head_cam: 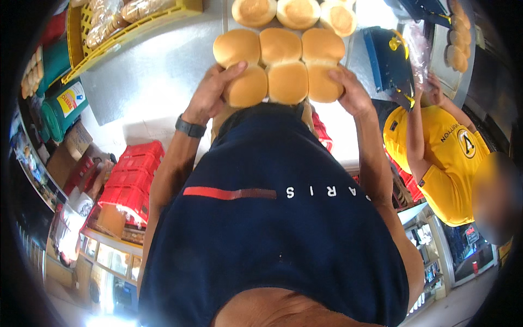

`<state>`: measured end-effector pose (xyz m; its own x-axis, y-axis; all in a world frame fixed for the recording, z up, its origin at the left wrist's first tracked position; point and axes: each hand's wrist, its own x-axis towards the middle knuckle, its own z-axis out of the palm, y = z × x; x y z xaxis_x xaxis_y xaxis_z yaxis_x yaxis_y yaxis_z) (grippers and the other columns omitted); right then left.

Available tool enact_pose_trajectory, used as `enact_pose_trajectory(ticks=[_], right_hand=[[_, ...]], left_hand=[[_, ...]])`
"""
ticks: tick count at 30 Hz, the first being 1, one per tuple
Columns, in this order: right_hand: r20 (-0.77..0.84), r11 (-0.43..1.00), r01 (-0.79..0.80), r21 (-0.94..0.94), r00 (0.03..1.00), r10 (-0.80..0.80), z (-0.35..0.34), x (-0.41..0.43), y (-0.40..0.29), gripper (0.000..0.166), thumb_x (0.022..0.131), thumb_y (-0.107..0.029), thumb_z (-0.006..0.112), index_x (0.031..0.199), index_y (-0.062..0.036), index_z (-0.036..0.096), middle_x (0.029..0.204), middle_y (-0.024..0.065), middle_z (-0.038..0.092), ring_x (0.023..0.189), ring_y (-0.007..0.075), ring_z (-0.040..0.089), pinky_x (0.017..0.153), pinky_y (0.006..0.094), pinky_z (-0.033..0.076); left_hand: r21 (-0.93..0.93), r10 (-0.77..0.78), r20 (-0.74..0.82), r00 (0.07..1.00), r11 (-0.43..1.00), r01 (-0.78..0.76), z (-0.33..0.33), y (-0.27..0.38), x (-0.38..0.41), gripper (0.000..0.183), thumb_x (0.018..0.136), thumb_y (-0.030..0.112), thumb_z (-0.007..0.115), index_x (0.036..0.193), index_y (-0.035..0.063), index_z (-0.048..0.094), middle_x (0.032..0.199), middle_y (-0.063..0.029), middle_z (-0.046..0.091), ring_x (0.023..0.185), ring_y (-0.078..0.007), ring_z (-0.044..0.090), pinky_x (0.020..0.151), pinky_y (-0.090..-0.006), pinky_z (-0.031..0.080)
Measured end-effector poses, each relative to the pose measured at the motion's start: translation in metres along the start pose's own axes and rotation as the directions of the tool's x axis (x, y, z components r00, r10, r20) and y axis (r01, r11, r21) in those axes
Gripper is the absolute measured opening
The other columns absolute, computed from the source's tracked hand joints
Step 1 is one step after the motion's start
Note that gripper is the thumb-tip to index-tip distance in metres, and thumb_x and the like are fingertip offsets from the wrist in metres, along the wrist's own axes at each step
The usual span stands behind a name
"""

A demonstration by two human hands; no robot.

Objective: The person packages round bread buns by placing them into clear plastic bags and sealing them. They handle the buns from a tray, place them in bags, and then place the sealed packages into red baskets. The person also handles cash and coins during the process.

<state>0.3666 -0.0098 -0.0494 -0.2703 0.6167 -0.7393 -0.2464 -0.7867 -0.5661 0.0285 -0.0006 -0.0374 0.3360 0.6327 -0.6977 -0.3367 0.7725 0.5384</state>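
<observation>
A joined slab of several golden bread buns [286, 67], in two rows, is held between my hands in front of my body. My left hand [218, 88] grips its left end, thumb lying on top of a near bun. At the opposite end my right hand [352, 90] holds on, its thumb against the side of the near right bun. Just beyond the slab, more buns [297, 13] rest on the metal worktable [151, 77], showing pale rims around browned centres. The undersides of the held buns are hidden.
A yellow plastic crate [135, 34] with bagged bread stands at the far left. Right of me, a co-worker in a yellow shirt [437, 151] handles a plastic bag [417, 53] beside a blue bag-sealing stand [386, 59]. Red crates [132, 180] are stacked at left, near another person [75, 220].
</observation>
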Motion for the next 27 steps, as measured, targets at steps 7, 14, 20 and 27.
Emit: enact_pose_trajectory(ticks=[7, 14, 20, 27], right_hand=[[0.191, 0.877, -0.205, 0.435, 0.973, 0.133, -0.027, 0.022, 0.027, 0.069, 0.091, -0.036, 0.073, 0.145, -0.0019, 0.047, 0.135, 0.0141, 0.062, 0.123, 0.0268, 0.063, 0.107, 0.0426, 0.05], [0.096, 0.966, 0.242, 0.089, 0.963, -0.25, 0.0, 0.018, -0.04, 0.075, 0.083, -0.036, 0.082, 0.14, 0.0021, 0.05, 0.129, 0.0142, 0.065, 0.117, 0.0238, 0.065, 0.1, 0.037, 0.053], [-0.224, 0.644, 0.313, -0.698, 0.758, -0.612, 0.006, 0.092, -0.103, 0.067, 0.088, -0.04, 0.077, 0.133, 0.0049, 0.057, 0.123, 0.0227, 0.067, 0.119, 0.0308, 0.064, 0.099, 0.0397, 0.051], [-0.081, 0.258, 0.235, -0.937, 0.573, -0.816, 0.008, 0.034, -0.045, 0.078, 0.079, -0.041, 0.085, 0.137, 0.0005, 0.054, 0.13, 0.0234, 0.061, 0.12, 0.0383, 0.059, 0.101, 0.0438, 0.049]], left_hand=[[-0.526, -0.096, 0.286, 0.953, 0.816, 0.24, -0.058, -0.031, 0.023, 0.056, 0.105, 0.041, 0.053, 0.145, 0.0032, 0.044, 0.137, -0.0181, 0.06, 0.122, -0.0299, 0.064, 0.103, -0.0468, 0.055], [0.007, 0.132, 0.215, 0.968, 0.991, -0.137, 0.003, 0.05, 0.016, 0.059, 0.102, 0.038, 0.061, 0.141, -0.004, 0.048, 0.129, -0.0154, 0.065, 0.114, -0.0213, 0.067, 0.096, -0.0352, 0.057], [0.652, 0.576, 0.09, 0.812, 0.583, -0.485, 0.001, 0.098, 0.108, 0.065, 0.096, 0.04, 0.071, 0.14, -0.0021, 0.049, 0.122, -0.0132, 0.067, 0.102, -0.0185, 0.069, 0.086, -0.0321, 0.057], [0.866, 0.616, 0.228, 0.754, 0.226, -0.447, -0.022, 0.045, 0.042, 0.085, 0.084, 0.038, 0.083, 0.151, 0.0061, 0.042, 0.15, -0.0189, 0.049, 0.14, -0.0322, 0.046, 0.115, -0.0444, 0.04]])
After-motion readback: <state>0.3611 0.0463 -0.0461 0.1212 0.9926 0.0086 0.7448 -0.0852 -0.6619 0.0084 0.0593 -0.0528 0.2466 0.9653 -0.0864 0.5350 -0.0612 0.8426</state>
